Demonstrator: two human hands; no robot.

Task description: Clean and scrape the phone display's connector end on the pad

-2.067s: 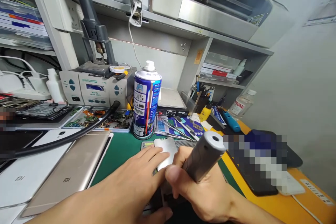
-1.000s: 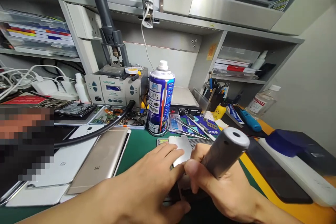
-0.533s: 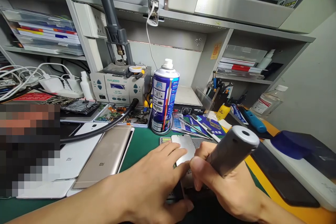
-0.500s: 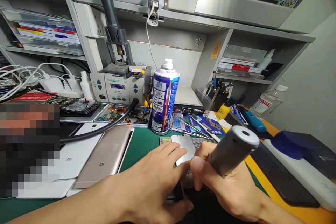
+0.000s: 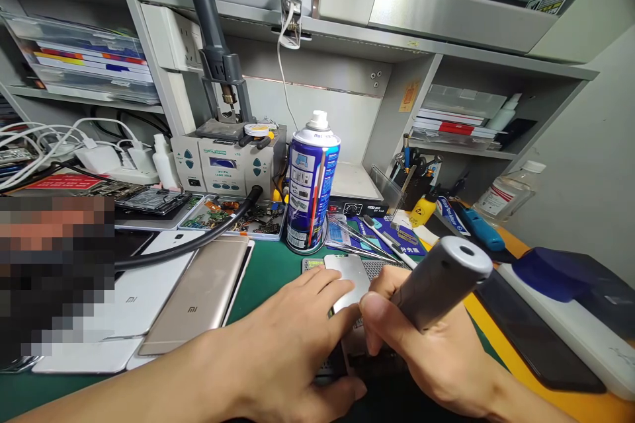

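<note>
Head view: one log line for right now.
left hand: on silver panel; right hand: gripping grey tool; spray can: upright beyond hands

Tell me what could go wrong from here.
The right grip holds the grey tool tilted, its working end hidden from view; a slip could jab the left grip close beside it or mark the silver panel.
The spray can stands upright just beyond, so a knock might tip it toward the parts tray beside it.
</note>
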